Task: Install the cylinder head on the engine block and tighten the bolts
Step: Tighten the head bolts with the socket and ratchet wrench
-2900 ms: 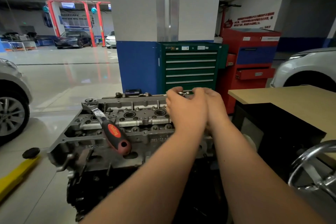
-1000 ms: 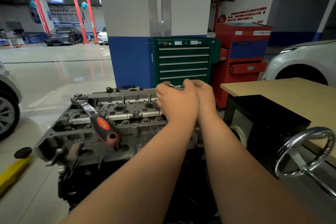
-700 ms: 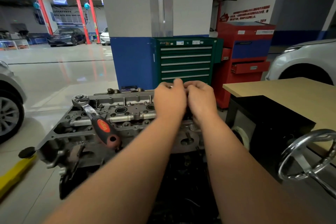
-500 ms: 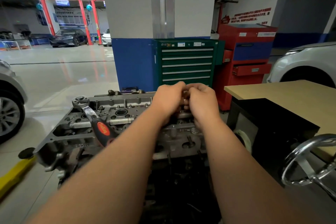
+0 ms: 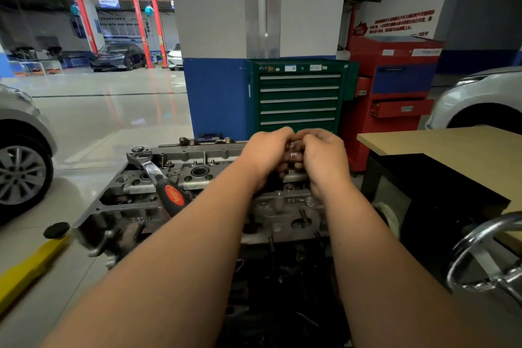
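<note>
The fingers of both hands are curled inward and meet knuckle to knuckle, closed on a small dark part (image 5: 293, 154) with a pale mark on it. It is mostly hidden between them, so what it is cannot be told. The left hand (image 5: 268, 153) and the right hand (image 5: 325, 156) are level with each other, backs toward the camera, with both forearms reaching out from the near edge.

The hands sit over the right end of the head (image 5: 203, 156), toward its far side. Whether the part touches the metal below is hidden. The head lies flat on the dark block (image 5: 282, 277), its long side running left to right.

A ratchet (image 5: 166, 185) with a red and black grip lies slantwise on the left half of the head, well apart from the hands, its steel end at the far left corner.

Beyond the engine a green tool chest (image 5: 299, 99) stands against a pillar, with a red cabinet (image 5: 395, 93) just to its right. A wooden table (image 5: 452, 147) is on the right, and a steel handwheel (image 5: 485, 257) nearer. A yellow arm (image 5: 28, 265) lies on the floor at the near left.
</note>
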Tool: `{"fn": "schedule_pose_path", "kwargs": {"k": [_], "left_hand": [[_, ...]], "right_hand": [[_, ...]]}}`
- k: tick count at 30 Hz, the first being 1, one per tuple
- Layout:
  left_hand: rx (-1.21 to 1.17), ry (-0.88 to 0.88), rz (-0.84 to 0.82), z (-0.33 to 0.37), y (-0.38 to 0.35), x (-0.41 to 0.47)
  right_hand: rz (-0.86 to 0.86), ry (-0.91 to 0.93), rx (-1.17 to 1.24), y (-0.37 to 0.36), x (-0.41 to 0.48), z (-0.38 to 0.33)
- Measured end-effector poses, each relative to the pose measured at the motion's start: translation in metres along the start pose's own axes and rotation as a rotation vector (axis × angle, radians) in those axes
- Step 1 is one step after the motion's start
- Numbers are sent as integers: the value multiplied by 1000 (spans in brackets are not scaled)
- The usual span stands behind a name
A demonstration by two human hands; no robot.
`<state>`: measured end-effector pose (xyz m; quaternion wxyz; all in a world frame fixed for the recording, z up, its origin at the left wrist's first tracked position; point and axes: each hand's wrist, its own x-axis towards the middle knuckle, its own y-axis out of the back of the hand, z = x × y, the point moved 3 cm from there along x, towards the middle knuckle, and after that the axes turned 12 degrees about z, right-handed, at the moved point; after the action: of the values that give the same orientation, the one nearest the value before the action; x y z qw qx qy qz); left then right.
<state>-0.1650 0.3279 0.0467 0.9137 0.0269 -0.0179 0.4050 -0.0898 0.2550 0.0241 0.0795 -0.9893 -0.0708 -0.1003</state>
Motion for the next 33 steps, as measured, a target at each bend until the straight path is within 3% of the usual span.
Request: {"fn": "schedule_pose_path", "kwargs": {"k": [4,7,12,17,20,23,28,30,33], "left_hand": [[311,-340,416,-14,-1,-7],[377,-402,536,-17,7,-11],[488,-444,447,-22,17,-17],[736,-450,383,-24,13,-15],[940,-456,339,-24,14,-13],[1166,-533,318,-27,21,-9],[957,-581,349,-26,27,-15],[886,-597,353,-24,29,-17],[827,-621,353,-24,32,-19]], "right_hand": [[-59,80,-44,2,-1,-1],[-166,75,-10,2,-4,-1],[-373,129,-37,-3,-5,-8],[-551,551,-526,-7,-7,-43],[-629,663,-790,-9,-9,-61],[-562,770,-1012,-15,-11,-70],[-281,1090,-1362,-26,-19,-69],[-291,1186,-1396,-29,-21,-70],[-446,1417,-1368,-31,-21,-74]]}}
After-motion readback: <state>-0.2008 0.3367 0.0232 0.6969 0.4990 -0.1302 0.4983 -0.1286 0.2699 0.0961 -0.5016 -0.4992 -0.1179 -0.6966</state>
